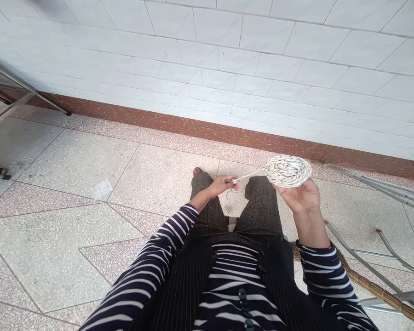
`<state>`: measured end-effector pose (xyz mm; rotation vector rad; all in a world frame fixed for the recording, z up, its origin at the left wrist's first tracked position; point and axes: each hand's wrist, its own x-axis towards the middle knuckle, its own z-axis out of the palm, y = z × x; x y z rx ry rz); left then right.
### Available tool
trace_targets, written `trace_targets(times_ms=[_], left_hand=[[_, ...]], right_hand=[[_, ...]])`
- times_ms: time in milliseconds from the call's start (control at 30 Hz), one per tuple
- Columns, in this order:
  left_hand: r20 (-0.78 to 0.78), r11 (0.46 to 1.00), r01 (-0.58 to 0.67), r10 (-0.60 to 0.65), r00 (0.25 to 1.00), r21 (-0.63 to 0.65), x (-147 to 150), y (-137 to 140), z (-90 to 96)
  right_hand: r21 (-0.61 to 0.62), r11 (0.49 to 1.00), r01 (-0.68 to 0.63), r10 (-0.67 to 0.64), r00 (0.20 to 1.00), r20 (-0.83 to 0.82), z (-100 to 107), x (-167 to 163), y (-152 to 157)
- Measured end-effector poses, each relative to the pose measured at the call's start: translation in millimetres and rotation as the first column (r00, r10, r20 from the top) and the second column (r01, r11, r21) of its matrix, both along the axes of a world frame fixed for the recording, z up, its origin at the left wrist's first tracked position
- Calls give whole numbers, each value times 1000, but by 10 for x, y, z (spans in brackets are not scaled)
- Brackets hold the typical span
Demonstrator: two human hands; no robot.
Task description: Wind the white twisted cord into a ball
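Observation:
A flat oval coil of off-white braided cord [289, 171] rests up on the fingers of my right hand [303, 195], palm turned upward and thumb at its edge. From the coil's left side a single strand of the cord [251, 174] runs across to my left hand [224, 185]. There the fingers pinch the strand near its end, and a few loose fibres hang below them. Both hands are in front of my knees, the right one farther out to the side. The fingers behind the coil are partly hidden.
A white tiled wall [221, 69] with a brown skirting [179, 124] stands ahead. On the speckled floor lies a white paper scrap [101, 189]. Metal legs [31, 87] stand at the left. Metal tubing [365, 264] and a woven-edged seat [376, 285] are at the right.

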<state>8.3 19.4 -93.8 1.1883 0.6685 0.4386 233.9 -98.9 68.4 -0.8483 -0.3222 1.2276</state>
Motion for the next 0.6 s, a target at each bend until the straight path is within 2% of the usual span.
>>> trace_targets(times_ms=[100, 233, 300, 367, 467, 600], left_hand=[[-3, 998, -35, 34, 999, -56, -40, 19, -79], [-116, 997, 33, -40, 992, -63, -138, 104, -235], [-222, 997, 72, -63, 973, 32, -158, 148, -293], [-315, 978, 83, -19, 949, 191, -139, 168, -293], [-325, 923, 75, 56, 944, 376, -22, 138, -152], [-103, 921, 24, 18, 995, 388, 267, 33, 174]], right_hand=[[67, 998, 23, -25, 999, 37, 154, 27, -34], [151, 988, 25, -38, 996, 83, 424, 149, -97], [172, 985, 23, -41, 994, 100, 527, 185, -119], [163, 987, 7, -25, 994, 109, 569, 170, -120], [107, 993, -45, 34, 994, 106, 518, 50, -75], [22, 990, -136, 133, 985, 107, 398, -184, 45]])
